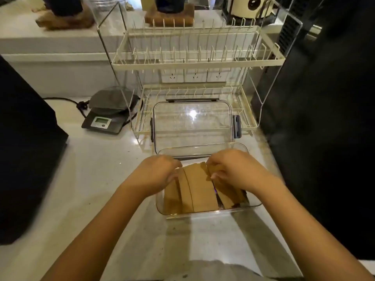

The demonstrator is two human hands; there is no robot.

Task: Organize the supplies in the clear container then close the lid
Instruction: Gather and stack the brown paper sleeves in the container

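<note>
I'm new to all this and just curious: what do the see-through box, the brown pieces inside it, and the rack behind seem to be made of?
The clear container looks like glossy hard plastic: transparent walls catching highlights. The brown pieces look like matte kraft card or paper: flat, dull, folded-looking edges; their exact kind is unclear. The dish rack seems to be cream-coated metal wire: thin, rigid rods with a smooth pale finish.

Both hands [158, 173] [233, 169] grip brown packets [198, 191] inside clear container [203, 214]; lid [192, 122] behind.

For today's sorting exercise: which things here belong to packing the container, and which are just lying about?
Job:
clear container
brown paper sleeves
clear lid
left hand
right hand

Lying about:
digital scale
white dish rack
</note>
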